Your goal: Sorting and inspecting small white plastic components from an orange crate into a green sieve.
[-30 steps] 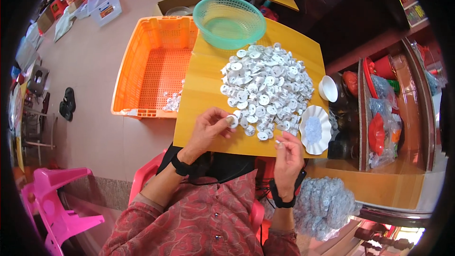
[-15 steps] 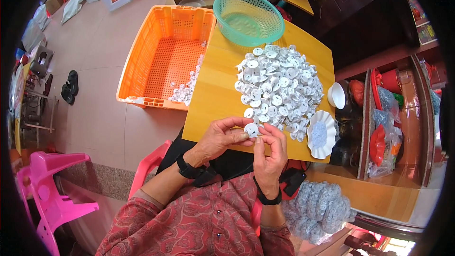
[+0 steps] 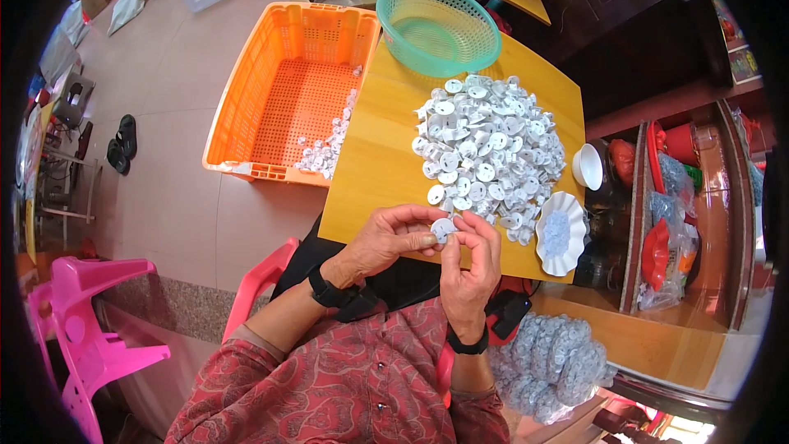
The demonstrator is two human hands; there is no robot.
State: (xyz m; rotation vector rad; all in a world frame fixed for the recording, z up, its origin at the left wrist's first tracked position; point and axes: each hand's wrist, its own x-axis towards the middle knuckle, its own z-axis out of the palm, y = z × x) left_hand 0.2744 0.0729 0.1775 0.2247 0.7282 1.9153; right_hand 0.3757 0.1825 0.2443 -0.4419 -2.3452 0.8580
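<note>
Between both hands, at the near edge of the wooden table, is a small round white plastic part [image 3: 443, 228]. The fingers and thumb of my left hand [image 3: 385, 240] pinch its left side. From the right, my right hand [image 3: 470, 271] closes thumb and fingertips on the same part; whether a smaller piece is in those fingertips is too small to tell. Just beyond my hands lies a large heap of similar white parts [image 3: 485, 148]. Right of the heap sits a white scalloped dish [image 3: 574, 260] holding small pale-blue pieces [image 3: 556, 234].
A white bowl [image 3: 587, 166] stands near the table's right edge, and a green mesh basket [image 3: 436, 29] at its far end. Left of the table [image 3: 357, 148] is an orange crate [image 3: 234, 136] with some white parts inside. A pink stool [image 3: 103, 337] stands at lower left.
The white part has turned slightly between my fingers, both hands staying close together. The view has shifted a little; the things on the table stay put.
</note>
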